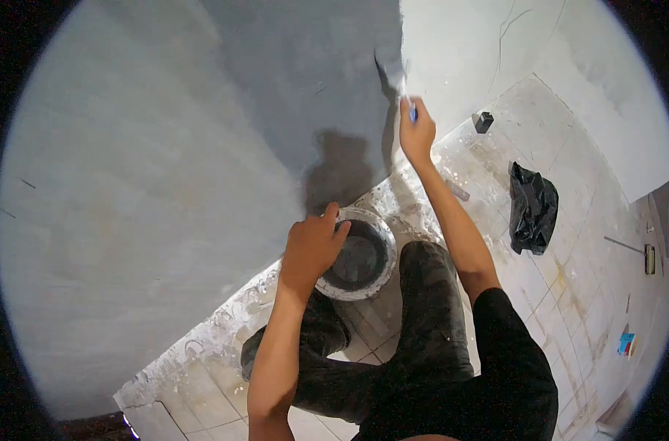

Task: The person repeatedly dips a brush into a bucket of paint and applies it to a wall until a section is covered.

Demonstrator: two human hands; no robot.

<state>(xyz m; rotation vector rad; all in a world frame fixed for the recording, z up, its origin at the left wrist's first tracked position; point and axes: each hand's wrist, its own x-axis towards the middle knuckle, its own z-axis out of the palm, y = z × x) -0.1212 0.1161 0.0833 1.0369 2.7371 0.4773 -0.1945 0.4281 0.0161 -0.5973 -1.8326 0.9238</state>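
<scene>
My right hand (pixel 418 131) is raised to the wall's corner edge, closed around a blue-handled paintbrush (pixel 412 114). The brush's head is pale and blurred against the wall, so its bristles are hard to make out. Below, my left hand (pixel 314 246) grips the near-left rim of a round white bucket (pixel 384 234). Dark grey paint (pixel 358 257) lies inside, and the rim is smeared with it. Darker grey covers the wall (pixel 312 66) beside the brush, while the surface (pixel 459 51) right of the corner is white.
On the tiled floor (pixel 569 242) to the right lie a black plastic bag (pixel 533 209), a small black block (pixel 484 122) and a blue-and-white container (pixel 626 344). A long-handled tool (pixel 649 259) rests at the far right. My bent knees flank the bucket. White splatter runs along the wall's foot.
</scene>
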